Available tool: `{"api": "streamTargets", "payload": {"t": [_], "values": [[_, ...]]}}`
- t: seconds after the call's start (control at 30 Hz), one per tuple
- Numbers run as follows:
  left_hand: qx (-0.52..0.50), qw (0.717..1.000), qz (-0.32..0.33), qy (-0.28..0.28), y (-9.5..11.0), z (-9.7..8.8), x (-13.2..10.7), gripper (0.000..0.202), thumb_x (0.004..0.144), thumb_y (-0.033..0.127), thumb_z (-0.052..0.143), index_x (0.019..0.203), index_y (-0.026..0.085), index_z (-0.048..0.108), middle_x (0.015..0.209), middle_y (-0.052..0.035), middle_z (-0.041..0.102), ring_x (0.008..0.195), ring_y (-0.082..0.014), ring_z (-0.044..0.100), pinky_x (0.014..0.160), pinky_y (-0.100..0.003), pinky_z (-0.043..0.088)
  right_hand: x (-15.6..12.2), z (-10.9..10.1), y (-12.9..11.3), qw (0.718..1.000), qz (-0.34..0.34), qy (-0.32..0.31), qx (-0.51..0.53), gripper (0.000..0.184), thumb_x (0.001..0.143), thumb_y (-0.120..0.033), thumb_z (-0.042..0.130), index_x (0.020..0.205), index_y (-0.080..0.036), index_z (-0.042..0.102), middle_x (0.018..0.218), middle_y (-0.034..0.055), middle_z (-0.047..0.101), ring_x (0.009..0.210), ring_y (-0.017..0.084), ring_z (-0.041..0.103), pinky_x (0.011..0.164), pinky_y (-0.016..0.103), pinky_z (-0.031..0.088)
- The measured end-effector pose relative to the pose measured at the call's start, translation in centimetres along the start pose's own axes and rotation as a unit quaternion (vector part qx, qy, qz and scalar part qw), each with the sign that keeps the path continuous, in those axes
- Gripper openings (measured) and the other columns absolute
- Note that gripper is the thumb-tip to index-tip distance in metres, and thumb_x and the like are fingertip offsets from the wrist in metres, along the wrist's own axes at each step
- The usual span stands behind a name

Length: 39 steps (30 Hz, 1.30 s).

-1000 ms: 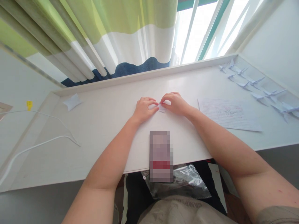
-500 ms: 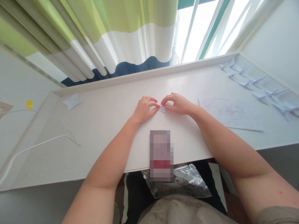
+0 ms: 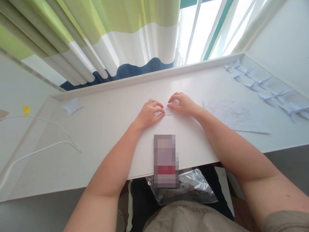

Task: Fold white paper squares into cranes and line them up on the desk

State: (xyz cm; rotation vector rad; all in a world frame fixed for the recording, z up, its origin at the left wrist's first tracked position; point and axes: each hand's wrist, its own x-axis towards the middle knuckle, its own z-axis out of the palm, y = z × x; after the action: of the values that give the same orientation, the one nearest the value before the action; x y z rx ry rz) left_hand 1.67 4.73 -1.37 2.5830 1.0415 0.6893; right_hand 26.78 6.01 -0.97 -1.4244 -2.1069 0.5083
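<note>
A small piece of folded white paper point(image 3: 168, 111) lies on the white desk, between my two hands. My left hand point(image 3: 152, 113) is closed at its left side, thumb and forefinger pinching its edge. Just above and to the right, my right hand point(image 3: 182, 103) is curved, thumb and forefinger tips slightly apart and nothing visible between them. Both forearms rest over the desk's front part. The paper's fold lines are too small to make out.
Several folded white paper shapes point(image 3: 265, 80) stand along the right side. A written sheet point(image 3: 235, 116) lies beside my right forearm. At left are another folded paper point(image 3: 72, 106) and a white cable point(image 3: 48, 146). A pixelated block point(image 3: 165, 154) covers the desk's front edge.
My right hand has lifted a little up and away from the folded paper. My left hand stays at its edge. The view has shifted slightly.
</note>
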Motion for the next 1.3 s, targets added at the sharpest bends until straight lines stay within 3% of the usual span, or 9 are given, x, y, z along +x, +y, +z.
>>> {"api": "streamTargets", "payload": {"t": [0.1, 0.2, 0.4, 0.6, 0.77, 1.3], "values": [[-0.008, 0.999, -0.031, -0.004, 0.3, 0.1, 0.1, 0.016, 0.105, 0.031, 0.071, 0.097, 0.027, 0.085, 0.125, -0.0072, 0.081, 0.130, -0.0302, 0.062, 0.120, -0.053, 0.049, -0.2, -0.6, -0.6, 0.998, 0.055, -0.001, -0.018, 0.020, 0.097, -0.032, 0.066, 0.092, -0.021, 0.082, 0.098, 0.0100, 0.081, 0.094, 0.029, 0.072, 0.090, 0.042, 0.053], [-0.012, 0.998, -0.053, -0.009, 0.6, 0.3, 0.2, 0.016, 0.106, 0.031, 0.069, 0.100, 0.025, 0.083, 0.125, -0.0088, 0.079, 0.131, -0.0309, 0.061, 0.121, -0.053, 0.049, -0.5, -1.0, -1.3, 0.997, 0.048, -0.067, -0.005, 0.015, 0.093, -0.031, 0.071, 0.092, -0.022, 0.082, 0.090, 0.0062, 0.079, 0.081, 0.023, 0.068, 0.079, 0.037, 0.050], [-0.002, 0.997, -0.077, -0.018, 1.2, 0.5, 0.1, 0.032, 0.107, 0.036, 0.067, 0.136, 0.032, 0.079, 0.147, -0.0088, 0.070, 0.143, -0.0326, 0.054, 0.127, -0.056, 0.043, -0.6, -1.1, -1.4, 0.994, 0.018, -0.105, 0.003, 0.009, 0.089, -0.027, 0.079, 0.093, -0.025, 0.086, 0.108, 0.0089, 0.077, 0.096, 0.027, 0.070, 0.093, 0.043, 0.053], [-0.026, 0.992, -0.119, -0.015, 1.0, 0.4, 0.1, 0.024, 0.103, 0.040, 0.072, 0.122, 0.030, 0.081, 0.143, -0.0077, 0.073, 0.144, -0.0335, 0.054, 0.129, -0.057, 0.041, -0.5, -1.2, -1.1, 0.994, 0.017, -0.108, -0.001, 0.012, 0.091, -0.029, 0.078, 0.096, -0.029, 0.089, 0.114, 0.0097, 0.076, 0.107, 0.032, 0.070, 0.108, 0.056, 0.049], [-0.046, 0.992, -0.118, -0.012, 0.6, 0.6, 0.3, 0.017, 0.106, 0.033, 0.066, 0.109, 0.029, 0.082, 0.138, -0.0070, 0.077, 0.139, -0.0327, 0.057, 0.128, -0.058, 0.042, -0.4, -1.1, -0.6, 0.994, 0.003, -0.111, 0.005, 0.016, 0.092, -0.027, 0.074, 0.096, -0.030, 0.089, 0.117, 0.0101, 0.078, 0.118, 0.036, 0.069, 0.113, 0.061, 0.047], [-0.034, 0.989, -0.145, -0.009, 1.3, 0.9, 0.8, 0.011, 0.099, 0.039, 0.078, 0.100, 0.028, 0.082, 0.134, -0.0061, 0.075, 0.136, -0.0344, 0.057, 0.126, -0.058, 0.043, -0.7, -0.9, -0.4, 0.992, 0.006, -0.129, 0.004, 0.023, 0.097, -0.044, 0.075, 0.085, -0.025, 0.081, 0.132, 0.0136, 0.067, 0.134, 0.044, 0.055, 0.121, 0.071, 0.043]]}}
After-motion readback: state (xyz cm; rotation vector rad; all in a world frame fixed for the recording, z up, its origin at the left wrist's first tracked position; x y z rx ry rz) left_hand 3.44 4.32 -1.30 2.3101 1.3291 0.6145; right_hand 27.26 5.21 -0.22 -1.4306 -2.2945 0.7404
